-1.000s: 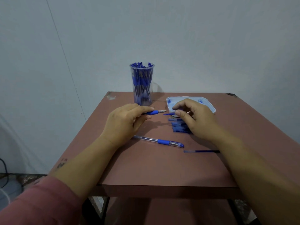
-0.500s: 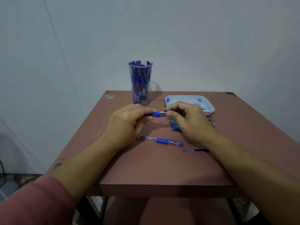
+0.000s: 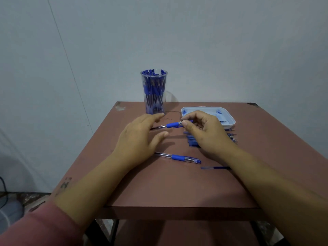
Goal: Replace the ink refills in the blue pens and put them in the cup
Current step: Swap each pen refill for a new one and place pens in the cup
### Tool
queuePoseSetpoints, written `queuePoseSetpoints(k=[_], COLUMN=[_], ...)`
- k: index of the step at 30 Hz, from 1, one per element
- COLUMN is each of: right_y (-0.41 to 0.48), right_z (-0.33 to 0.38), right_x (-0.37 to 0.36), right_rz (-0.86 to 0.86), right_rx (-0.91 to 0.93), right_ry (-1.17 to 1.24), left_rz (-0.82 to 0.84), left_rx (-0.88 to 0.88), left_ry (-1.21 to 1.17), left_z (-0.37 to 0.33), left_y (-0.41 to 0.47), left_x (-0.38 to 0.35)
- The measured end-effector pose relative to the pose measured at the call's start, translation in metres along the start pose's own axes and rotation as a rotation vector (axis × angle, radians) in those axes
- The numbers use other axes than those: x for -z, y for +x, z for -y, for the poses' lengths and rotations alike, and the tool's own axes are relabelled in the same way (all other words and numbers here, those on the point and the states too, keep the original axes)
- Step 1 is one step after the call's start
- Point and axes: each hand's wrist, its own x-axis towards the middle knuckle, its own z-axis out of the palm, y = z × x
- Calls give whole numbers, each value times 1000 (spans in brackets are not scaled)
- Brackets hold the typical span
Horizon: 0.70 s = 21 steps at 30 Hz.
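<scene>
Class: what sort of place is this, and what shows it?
Probably a bare indoor workstation: a brown table against a plain wall, a clear cup packed with blue pens, a white tray.

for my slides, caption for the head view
Right hand pinches a blue pen beside the left hand, pen-filled cup behind.

Plain grey-blue wall – brown table w/ black legs
</scene>
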Motion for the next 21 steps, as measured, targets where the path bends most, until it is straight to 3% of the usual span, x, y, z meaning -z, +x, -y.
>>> queuePoseSetpoints(k=[3,6,11,21], right_y=[7,19,44,127], right_z=[-1,-2,10,30], right_x=[11,22,28,23], right_rz=[-122,-197,-277,-554], right_rx=[-19,1,88,213], right_ry=[8,-76,-60,132], left_rz=[224,379,460,502], left_rx=[160,170,85,114], left_ry=[56,33,-41,-19], left_z=[-4,-5,2,0], left_y=[-12,-25,-25,-24], left_x=[4,6,6,7])
